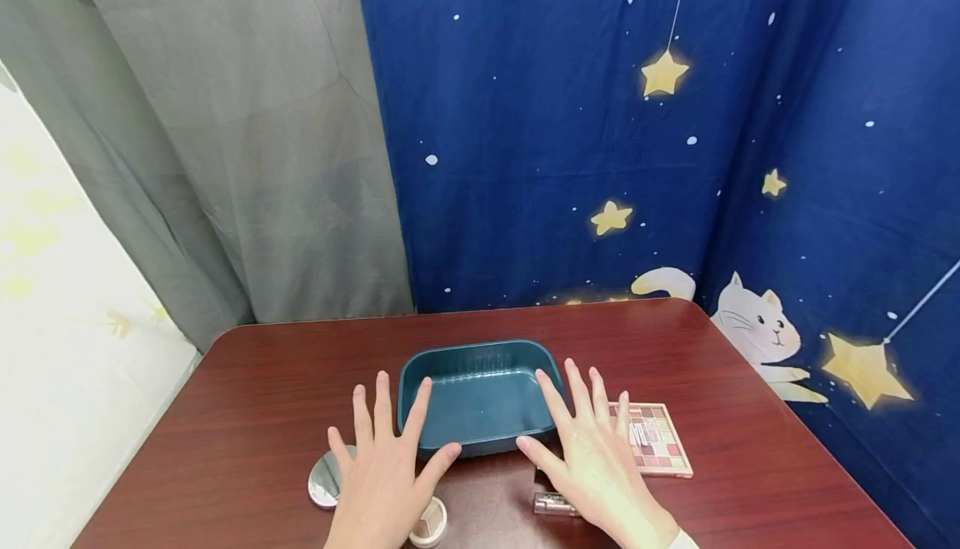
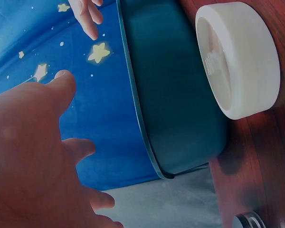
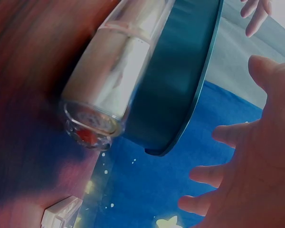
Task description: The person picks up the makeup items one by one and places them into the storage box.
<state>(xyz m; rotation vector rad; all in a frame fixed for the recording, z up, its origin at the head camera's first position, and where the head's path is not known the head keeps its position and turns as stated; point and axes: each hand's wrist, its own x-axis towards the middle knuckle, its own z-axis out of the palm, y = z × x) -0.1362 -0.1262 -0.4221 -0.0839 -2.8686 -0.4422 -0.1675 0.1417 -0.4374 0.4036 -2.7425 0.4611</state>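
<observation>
Fingers spread, my left hand [image 1: 384, 478] hovers at the near left of a teal plastic basin [image 1: 480, 407]. My right hand [image 1: 603, 466] is spread the same way at its near right. Neither hand holds anything. Beside the left hand lies a round mirror-faced disc [image 1: 325, 481], partly covered by it. A round cream pan [image 1: 429, 524] with a divided powder inside sits by the left thumb; its thick white wall [image 2: 256, 61] shows in the left wrist view. A shiny cosmetic tube [image 1: 553, 504] lies partly hidden under the right hand, its clear-ended barrel [image 3: 109, 71] large in the right wrist view.
An eyeshadow palette [image 1: 656, 441] with many colour squares lies right of the basin, partly behind the right fingers. All stand on a dark red wooden table [image 1: 300, 374]. Behind it hang a grey curtain [image 1: 300, 157] and a blue star-patterned curtain [image 1: 525, 157].
</observation>
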